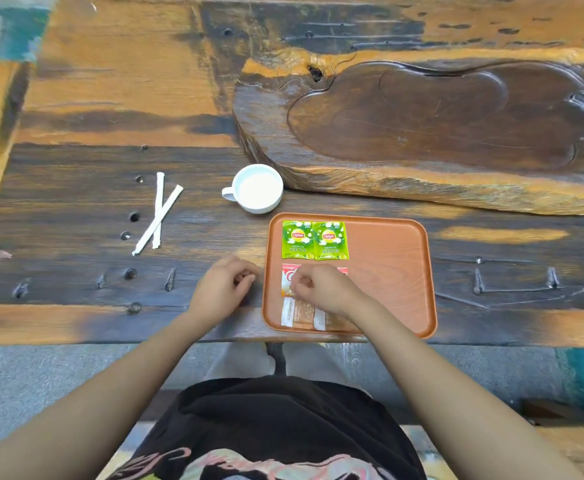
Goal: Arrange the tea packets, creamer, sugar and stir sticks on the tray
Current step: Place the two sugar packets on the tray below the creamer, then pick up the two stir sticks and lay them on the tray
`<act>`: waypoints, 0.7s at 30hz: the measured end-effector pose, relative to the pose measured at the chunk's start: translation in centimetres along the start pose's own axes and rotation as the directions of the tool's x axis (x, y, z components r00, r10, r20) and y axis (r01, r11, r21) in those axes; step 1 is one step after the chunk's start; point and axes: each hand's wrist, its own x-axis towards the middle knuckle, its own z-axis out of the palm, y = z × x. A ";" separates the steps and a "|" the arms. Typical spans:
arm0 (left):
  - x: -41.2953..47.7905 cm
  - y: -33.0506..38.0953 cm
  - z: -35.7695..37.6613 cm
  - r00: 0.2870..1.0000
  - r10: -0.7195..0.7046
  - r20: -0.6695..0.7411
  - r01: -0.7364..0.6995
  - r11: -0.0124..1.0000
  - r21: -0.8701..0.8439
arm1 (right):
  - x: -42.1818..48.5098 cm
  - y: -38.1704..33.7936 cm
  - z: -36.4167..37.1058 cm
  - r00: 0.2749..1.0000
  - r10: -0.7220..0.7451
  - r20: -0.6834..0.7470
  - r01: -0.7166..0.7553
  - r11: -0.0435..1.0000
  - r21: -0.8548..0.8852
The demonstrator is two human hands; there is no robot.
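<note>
Packets fill the tray's (387,271) left side: two green tea packets (314,240), a red packet (286,279), two sugar packets (299,313). Right hand (321,289) covers the red packet, grip unclear; left hand (223,289) curls empty beside the tray. Stir sticks (159,213) wait on the table (76,202).

White cup (258,188) beside carved wooden slab (439,133) on weathered plank table (76,202).

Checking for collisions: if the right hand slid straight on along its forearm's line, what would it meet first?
Probably the two green tea packets, just beyond the right hand on the orange tray; the red-and-white packet is already under it.
</note>
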 end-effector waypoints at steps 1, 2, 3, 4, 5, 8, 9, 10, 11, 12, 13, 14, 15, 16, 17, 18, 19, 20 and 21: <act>0.4 -0.9 -0.9 0.999 -0.032 -0.031 0.033 0.999 0.019 | 1.1 -1.0 -0.6 0.999 -0.001 0.044 0.003 0.999 -0.035; 0.8 -1.8 -1.8 0.995 -0.074 -0.064 0.076 0.996 0.041 | 2.1 -2.2 -1.0 0.997 -0.006 0.076 0.014 0.995 -0.096; 1.0 -2.8 -2.6 0.988 -0.119 -0.103 0.125 0.990 0.058 | 3.2 -3.5 -1.4 0.996 -0.010 0.093 0.026 0.986 -0.167; 1.3 -3.8 -3.5 0.974 -0.171 -0.147 0.182 0.981 0.067 | 4.3 -4.8 -1.7 0.995 -0.015 0.096 0.037 0.971 -0.235; 1.6 -4.8 -4.4 0.956 -0.219 -0.193 0.236 0.969 0.071 | 5.4 -6.1 -1.8 0.996 -0.025 0.089 0.050 0.955 -0.291; 2.5 -7.5 -6.7 0.892 -0.357 -0.279 0.386 0.921 0.056 | 9.0 -9.2 -1.2 0.995 -0.075 0.067 0.095 0.915 -0.392; 2.9 -8.2 -7.4 0.875 -0.385 -0.292 0.416 0.908 0.050 | 10.1 -10.1 -1.0 0.993 -0.094 0.066 0.113 0.901 -0.419; 3.3 -8.7 -7.9 0.863 -0.406 -0.301 0.436 0.899 0.039 | 11.1 -10.9 -0.8 0.992 -0.108 0.063 0.125 0.888 -0.443; 3.6 -9.1 -8.4 0.854 -0.419 -0.309 0.449 0.893 0.027 | 12.1 -11.7 -0.6 0.992 -0.116 0.056 0.129 0.877 -0.463; 3.9 -9.4 -8.9 0.845 -0.437 -0.308 0.464 0.886 0.013 | 13.0 -12.6 -0.4 0.992 -0.117 0.048 0.126 0.871 -0.476; 4.2 -9.7 -9.3 0.838 -0.459 -0.295 0.482 0.876 0.003 | 13.8 -13.3 -0.1 0.992 -0.115 0.043 0.121 0.869 -0.480; 4.4 -10.1 -9.7 0.831 -0.487 -0.269 0.506 0.862 0.000 | 14.5 -14.0 0.2 0.993 -0.108 0.040 0.114 0.870 -0.479; 4.7 -10.5 -10.0 0.822 -0.518 -0.235 0.535 0.845 0.006 | 15.2 -14.6 0.6 0.994 -0.102 0.036 0.107 0.871 -0.480; 4.9 -11.1 -10.1 0.811 -0.550 -0.198 0.564 0.826 0.017 | 15.8 -15.2 1.2 0.995 -0.095 0.033 0.099 0.872 -0.480; 5.0 -11.8 -10.3 0.803 -0.573 -0.164 0.586 0.810 0.034 | 16.4 -15.6 1.8 0.996 -0.087 0.031 0.091 0.874 -0.478; 5.1 -12.4 -10.3 0.796 -0.590 -0.134 0.600 0.798 0.050 | 17.0 -16.0 2.4 0.997 -0.071 0.031 0.078 0.882 -0.465; 5.2 -13.0 -10.4 0.793 -0.598 -0.112 0.606 0.793 0.061 | 17.5 -16.3 3.1 0.998 -0.054 0.029 0.061 0.896 -0.439; 5.2 -13.6 -10.3 0.795 -0.597 -0.102 0.604 0.795 0.057 | 17.9 -16.7 3.9 0.999 -0.033 0.027 0.042 0.913 -0.406; 5.3 -14.1 -10.2 0.800 -0.591 -0.102 0.597 0.802 0.041 | 18.3 -16.9 4.7 1.000 -0.018 0.022 0.025 0.927 -0.375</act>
